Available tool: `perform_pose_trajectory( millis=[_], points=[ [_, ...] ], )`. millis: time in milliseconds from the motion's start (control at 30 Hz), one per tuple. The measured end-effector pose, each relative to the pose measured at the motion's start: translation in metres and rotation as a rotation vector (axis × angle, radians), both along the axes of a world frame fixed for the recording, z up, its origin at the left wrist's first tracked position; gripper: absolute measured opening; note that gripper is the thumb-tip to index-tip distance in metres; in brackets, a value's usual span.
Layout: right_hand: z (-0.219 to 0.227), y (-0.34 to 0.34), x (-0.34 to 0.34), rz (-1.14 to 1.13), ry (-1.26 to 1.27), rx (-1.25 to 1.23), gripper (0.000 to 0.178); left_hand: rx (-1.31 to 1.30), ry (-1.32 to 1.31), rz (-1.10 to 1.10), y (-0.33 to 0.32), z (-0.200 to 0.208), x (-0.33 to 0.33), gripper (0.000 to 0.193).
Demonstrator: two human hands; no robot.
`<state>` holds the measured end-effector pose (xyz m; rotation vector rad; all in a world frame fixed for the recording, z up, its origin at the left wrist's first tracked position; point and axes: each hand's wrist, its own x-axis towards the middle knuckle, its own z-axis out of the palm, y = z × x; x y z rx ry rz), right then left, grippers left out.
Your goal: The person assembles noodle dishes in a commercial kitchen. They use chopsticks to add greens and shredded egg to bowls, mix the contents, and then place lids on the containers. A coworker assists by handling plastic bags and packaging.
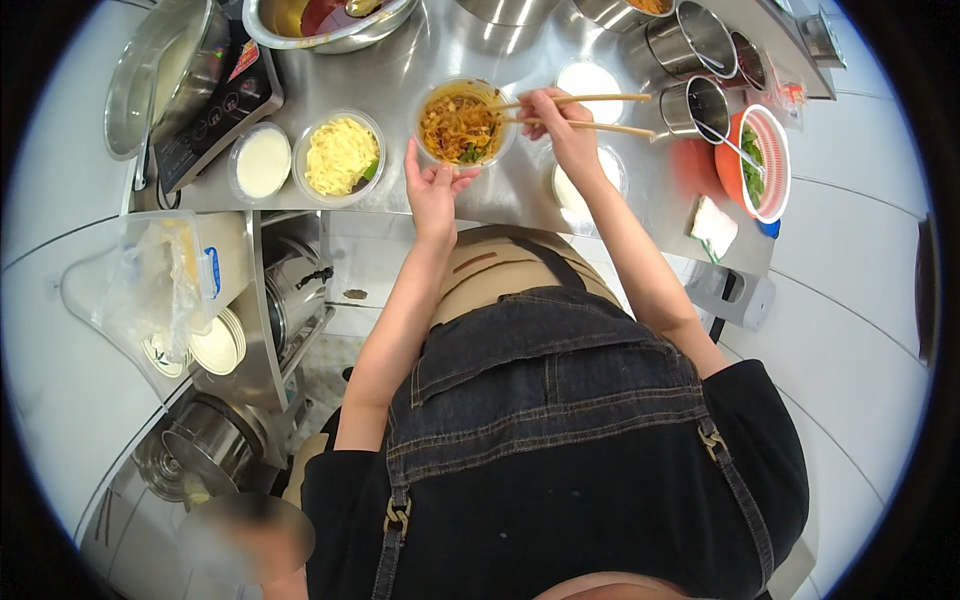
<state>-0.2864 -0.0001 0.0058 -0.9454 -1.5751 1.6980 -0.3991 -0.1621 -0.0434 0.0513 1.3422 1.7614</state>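
A clear round plastic bowl [424, 147] of noodles mixed with reddish-brown sauce and bits of green [462, 126] stands near the front edge of the steel counter. My left hand [436, 195] steadies it from the near left side, thumb along its wall and fingers at its near rim. In my right hand [562, 128] is a pair of wooden chopsticks [612, 97], slightly spread, their tips in the noodles and their other ends pointing right. To the left sits another clear bowl of plain yellow noodles [341, 153] with some green leaf at its edge.
Left of the noodles are a bowl of white liquid [262, 161], an induction cooker [225, 115] and a steel pot [150, 70]. A steel basin [340, 38] of red oil is behind. White bowls [590, 85], steel pots [690, 40], an orange basket [765, 160] and a cloth [713, 228] lie right.
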Motion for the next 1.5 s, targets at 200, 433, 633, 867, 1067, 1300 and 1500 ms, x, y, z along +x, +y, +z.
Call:
perform_pose_trajectory(
  millis=[200, 433, 633, 867, 1067, 1300, 1500],
  points=[
    [-0.019, 0.004, -0.002, 0.151, -0.183, 0.015, 0.026, -0.009, 0.064, -0.062, -0.003, -0.002, -0.01, 0.061],
    [0.028, 0.001, -0.002, 0.093, -0.17, 0.084, 0.023, -0.022, 0.078, -0.101, -0.005, 0.003, -0.017, 0.059],
    [0.02, 0.0, -0.011, 0.113, -0.299, 0.177, 0.023, -0.057, 0.066, -0.158, -0.006, 0.006, -0.021, 0.06],
    [0.027, -0.003, -0.046, 0.118, -0.087, 0.265, 0.023, -0.04, 0.075, -0.246, -0.005, 0.003, -0.031, 0.06],
    [0.017, 0.007, -0.007, -0.062, -0.286, 0.41, 0.02, -0.028, 0.001, -0.081, 0.001, 0.002, -0.02, 0.06],
    [0.007, -0.057, 0.0, 0.101, -0.417, 0.868, 0.005, -0.026, -0.185, -0.075, 0.011, 0.005, 0.005, 0.066],
    [0.023, -0.057, 0.004, -0.028, -0.444, 0.575, 0.016, 0.06, -0.139, -0.156, 0.01, 0.003, -0.006, 0.067]
  ],
)
